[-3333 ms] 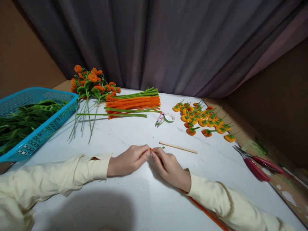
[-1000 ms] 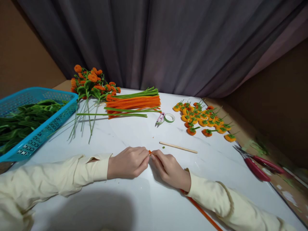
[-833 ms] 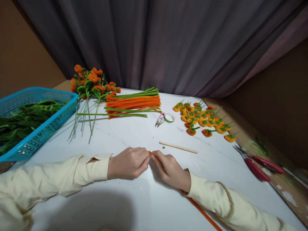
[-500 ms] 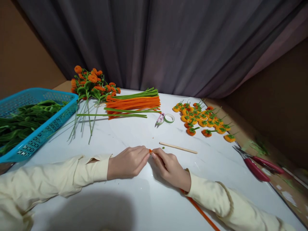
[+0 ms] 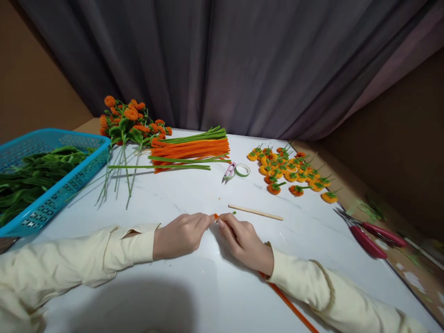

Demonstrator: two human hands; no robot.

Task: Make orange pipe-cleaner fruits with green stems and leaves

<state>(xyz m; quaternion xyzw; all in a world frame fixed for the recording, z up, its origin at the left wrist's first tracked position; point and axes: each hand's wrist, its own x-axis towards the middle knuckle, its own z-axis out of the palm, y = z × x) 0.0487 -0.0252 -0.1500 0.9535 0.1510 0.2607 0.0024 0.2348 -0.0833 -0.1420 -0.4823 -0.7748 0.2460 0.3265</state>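
My right hand [image 5: 244,238] is closed in a pinch on an orange pipe cleaner [image 5: 293,309]. Its short end pokes out at my fingertips, and the long tail passes under my right wrist toward the bottom edge. Fingers bent together, my left hand [image 5: 183,235] meets that same orange end from the left. My palms hide the stretch in between. Just beyond my fingers lie a thin wooden stick [image 5: 255,212] and a tiny green scrap [image 5: 234,212] on the white tabletop [image 5: 166,296].
A blue basket [image 5: 60,188] of green leaves stands left, beside orange flowers [image 5: 130,114] on stems. Orange pipe cleaners [image 5: 194,149], small snips [image 5: 229,172] and a tape roll [image 5: 243,170] lie behind. Flower heads [image 5: 291,169] and red-handled pliers [image 5: 367,240] are on the right.
My left fingers have shifted slightly and show more of the orange end. My right hand keeps its pinch. The whole view has moved a little.
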